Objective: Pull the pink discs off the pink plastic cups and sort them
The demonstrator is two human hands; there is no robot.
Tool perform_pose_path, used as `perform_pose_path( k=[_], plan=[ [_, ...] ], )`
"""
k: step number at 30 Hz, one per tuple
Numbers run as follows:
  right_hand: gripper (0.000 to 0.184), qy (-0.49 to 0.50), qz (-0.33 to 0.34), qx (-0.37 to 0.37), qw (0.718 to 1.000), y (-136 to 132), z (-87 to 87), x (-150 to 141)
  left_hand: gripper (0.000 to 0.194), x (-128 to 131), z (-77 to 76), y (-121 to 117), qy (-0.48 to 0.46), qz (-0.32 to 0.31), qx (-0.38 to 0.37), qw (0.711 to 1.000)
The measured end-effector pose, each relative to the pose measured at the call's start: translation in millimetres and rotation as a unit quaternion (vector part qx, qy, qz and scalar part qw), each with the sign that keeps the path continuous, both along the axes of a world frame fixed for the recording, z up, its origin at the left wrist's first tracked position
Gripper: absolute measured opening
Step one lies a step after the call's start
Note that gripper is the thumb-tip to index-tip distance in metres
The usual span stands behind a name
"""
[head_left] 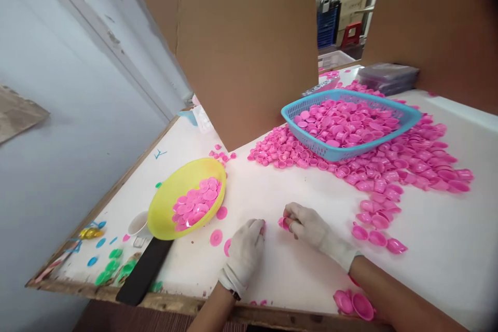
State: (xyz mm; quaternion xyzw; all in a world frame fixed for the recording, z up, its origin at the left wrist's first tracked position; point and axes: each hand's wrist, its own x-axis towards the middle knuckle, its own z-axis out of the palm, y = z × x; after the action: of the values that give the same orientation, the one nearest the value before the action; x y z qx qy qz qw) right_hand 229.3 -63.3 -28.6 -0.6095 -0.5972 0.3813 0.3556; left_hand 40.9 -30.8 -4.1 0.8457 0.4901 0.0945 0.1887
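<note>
My right hand, in a white glove with bare fingertips, pinches a small pink plastic cup above the white tabletop. Left of it, my left hand is gloved too, its fingers closed on a small pink piece that is mostly hidden. Flat pink discs lie beside my left hand. The yellow bowl, holding many pink discs, leans tilted over a black strip. A short row of pink cups lies right of my right hand.
A blue basket full of pink cups sits on a wide heap of more cups. Large cardboard sheets stand at the back. Green pieces and a white cup lie at left. Two pink cups rest by the front edge.
</note>
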Motion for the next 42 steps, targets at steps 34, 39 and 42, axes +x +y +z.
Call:
perform_pose_path(
  k=[34,39,42],
  plan=[
    [0.010,-0.098,-0.077,0.113,0.986,5,14.0,4,0.015,59,3.9,24,-0.414,0.022,-0.264,0.871],
    [0.032,-0.110,0.014,0.235,0.966,5,10.8,11,0.041,58,2.9,34,-0.468,0.095,-0.370,0.797],
    [0.034,-0.128,0.041,0.257,0.957,5,9.7,13,0.042,53,2.9,34,-0.476,0.062,-0.377,0.792]
  ],
)
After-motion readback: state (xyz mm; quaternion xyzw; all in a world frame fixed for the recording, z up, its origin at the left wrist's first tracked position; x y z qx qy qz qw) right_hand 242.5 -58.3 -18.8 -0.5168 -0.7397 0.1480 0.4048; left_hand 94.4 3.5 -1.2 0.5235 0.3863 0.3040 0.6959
